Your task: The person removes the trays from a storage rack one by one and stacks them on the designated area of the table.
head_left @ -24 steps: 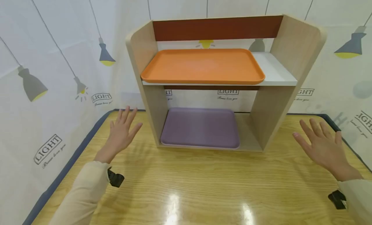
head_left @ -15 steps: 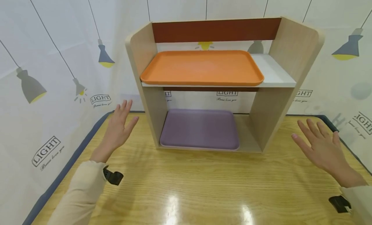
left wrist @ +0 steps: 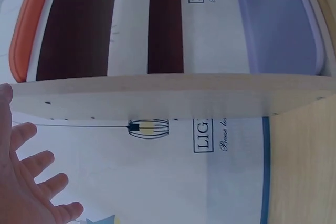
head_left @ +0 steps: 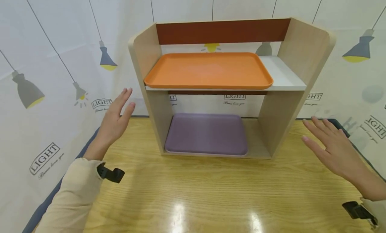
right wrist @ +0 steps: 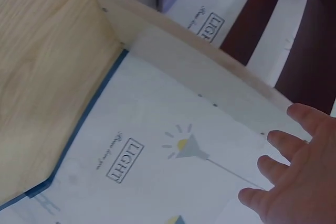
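A two-tier wooden shelf (head_left: 310, 52) stands on the table in the head view. On its white upper board (head_left: 284, 72) lies an orange tray (head_left: 209, 70), set toward the left. A purple tray (head_left: 206, 134) lies on the bottom board, also to the left. My left hand (head_left: 113, 121) is held in the air left of the shelf, fingers extended and thumb apart, holding nothing. To the right of the shelf, my right hand (head_left: 334, 149) hovers with its fingers spread and holds nothing. Both wrist views show the fingers (left wrist: 52, 184) beside the shelf's outer side panels.
The wooden table (head_left: 193, 186) extends in front of the shelf. Pale sheeting (head_left: 187, 5) printed with lamps and lettering encloses the back and sides. A dark blue edge (head_left: 45, 206) runs along the table's border. Black straps (head_left: 110, 172) circle both wrists.
My left hand has risen and shifted slightly left, its fingers drawing together. My right hand has turned a little and lifted slightly. The shelf and trays stay in place.
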Demonstrator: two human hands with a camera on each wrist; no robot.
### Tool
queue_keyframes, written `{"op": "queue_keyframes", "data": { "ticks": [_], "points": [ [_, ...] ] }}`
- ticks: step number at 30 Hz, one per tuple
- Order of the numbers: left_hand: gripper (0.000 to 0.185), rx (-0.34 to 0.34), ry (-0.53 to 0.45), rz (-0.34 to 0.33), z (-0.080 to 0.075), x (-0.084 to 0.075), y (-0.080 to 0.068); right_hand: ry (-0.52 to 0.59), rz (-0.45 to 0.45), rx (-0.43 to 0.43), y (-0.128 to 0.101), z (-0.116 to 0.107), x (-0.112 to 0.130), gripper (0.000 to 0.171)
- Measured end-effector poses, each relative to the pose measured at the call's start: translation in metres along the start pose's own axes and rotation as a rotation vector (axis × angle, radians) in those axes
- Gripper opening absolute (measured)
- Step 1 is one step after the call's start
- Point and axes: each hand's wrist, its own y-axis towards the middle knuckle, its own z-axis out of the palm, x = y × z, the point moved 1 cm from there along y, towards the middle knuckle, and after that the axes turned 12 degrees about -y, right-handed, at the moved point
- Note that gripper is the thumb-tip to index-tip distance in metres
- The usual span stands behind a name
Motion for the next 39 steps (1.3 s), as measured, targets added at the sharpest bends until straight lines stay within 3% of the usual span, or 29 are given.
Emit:
{"op": "queue_keyframes", "data": {
  "ticks": [5, 10, 15, 20, 23, 32, 39],
  "points": [
    [0.051, -0.036, -0.046, 0.018, -0.001, -0.014, 0.010, 0.077, -0.061, -0.028, 0.006, -0.011, 0.014, 0.050],
    [0.055, -0.047, -0.099, 0.002, -0.004, -0.029, 0.021, 0.157, -0.046, -0.031, 0.015, -0.025, 0.029, 0.050],
    [0.054, -0.055, -0.140, -0.023, -0.006, -0.042, 0.031, 0.178, -0.021, -0.120, 0.022, -0.032, 0.037, 0.040],
    [0.055, -0.062, -0.188, -0.038, -0.009, -0.049, 0.045, 0.343, 0.018, -0.196, 0.030, -0.036, 0.042, 0.019],
    [0.055, -0.076, -0.203, -0.058, -0.011, -0.054, 0.053, 0.404, 0.018, -0.238, 0.034, -0.040, 0.044, 0.017],
    [0.056, -0.098, -0.197, -0.151, -0.015, -0.073, 0.071, 0.430, 0.024, -0.249, 0.045, -0.050, 0.050, 0.014],
    [0.054, -0.120, -0.198, -0.190, -0.013, -0.074, 0.079, 0.406, 0.008, -0.222, 0.058, -0.058, 0.056, 0.016]
  ]
}}
